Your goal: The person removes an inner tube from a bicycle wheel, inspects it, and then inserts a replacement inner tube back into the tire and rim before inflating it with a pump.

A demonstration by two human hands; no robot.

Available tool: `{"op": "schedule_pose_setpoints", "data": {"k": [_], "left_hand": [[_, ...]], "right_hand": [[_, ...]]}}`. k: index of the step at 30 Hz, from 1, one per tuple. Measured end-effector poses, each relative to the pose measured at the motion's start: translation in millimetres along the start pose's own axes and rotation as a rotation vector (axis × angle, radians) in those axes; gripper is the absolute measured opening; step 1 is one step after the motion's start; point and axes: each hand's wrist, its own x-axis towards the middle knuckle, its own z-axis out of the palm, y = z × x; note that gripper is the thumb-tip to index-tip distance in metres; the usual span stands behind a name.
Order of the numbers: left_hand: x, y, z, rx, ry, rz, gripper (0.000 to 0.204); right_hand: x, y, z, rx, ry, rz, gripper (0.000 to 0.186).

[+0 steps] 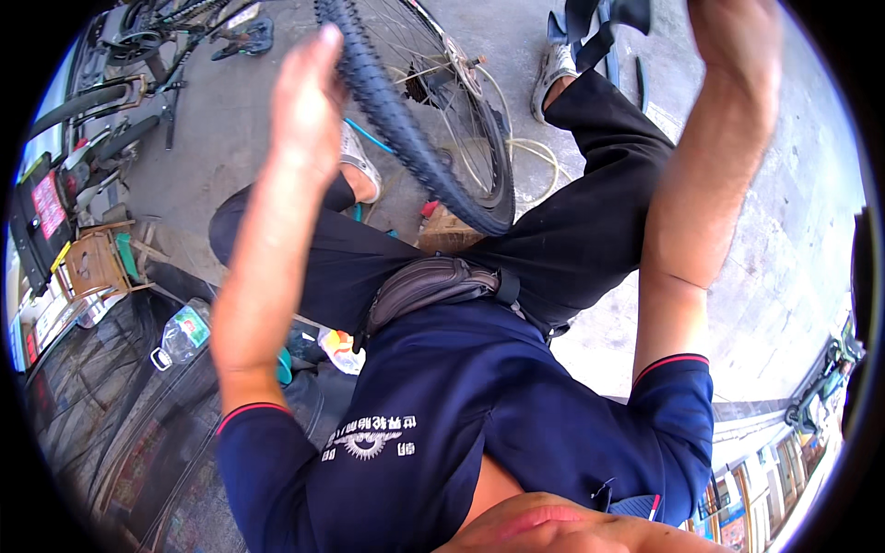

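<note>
A bicycle wheel stands tilted between my legs, with a knobbly black tyre point(396, 124), thin spokes and a dark cassette point(419, 85) at its hub. My left hand point(309, 106) is beside the upper left of the tyre, smeared by motion. Its thumb points up next to the tread, and how the other fingers lie is hidden. Raised at the upper right, my right hand point(737, 41) is cut off by the top edge, so its fingers do not show. To its left a looped black rubber strip point(604, 17) hangs into view; whether the hand holds it cannot be seen.
Below the wheel sits a wooden block point(449, 230). A pale hose point(544, 152) curls over the floor beside it. Bicycle parts, including a pedal point(244, 39), lie at the far left. Nearer are a small wooden stool point(95, 261) and a clear plastic jug point(187, 334).
</note>
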Motion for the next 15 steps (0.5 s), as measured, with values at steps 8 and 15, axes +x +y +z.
{"op": "schedule_pose_setpoints", "data": {"k": [8, 15], "left_hand": [[-108.6, -66.9, 15.9, 0.105, 0.273, 0.028, 0.059], [-74.7, 35.8, 18.7, -0.044, 0.019, -0.174, 0.038]], "right_hand": [[3.2, 29.0, 47.6, -0.106, -0.110, 0.142, 0.026], [-60.2, -4.0, 103.9, -0.258, -0.428, 0.267, 0.041]]}}
